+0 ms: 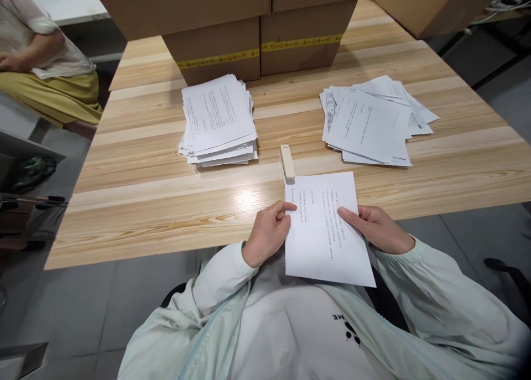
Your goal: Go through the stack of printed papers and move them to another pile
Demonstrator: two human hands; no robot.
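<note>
I hold a set of printed white sheets [326,230] over the near edge of the wooden table [145,203]. My left hand [267,233] pinches its left edge and my right hand [375,228] grips its right edge. A cream stapler [287,161] lies on the table, touching the top left corner of the sheets. A tidy thick stack of printed papers [219,120] sits to the left beyond it. A looser, fanned pile of papers [373,120] lies to the right.
Large cardboard boxes [257,42] with yellow tape stand at the back of the table, another box [435,4] at far right. A seated person [45,64] is at the upper left beside the table. Grey floor surrounds the table.
</note>
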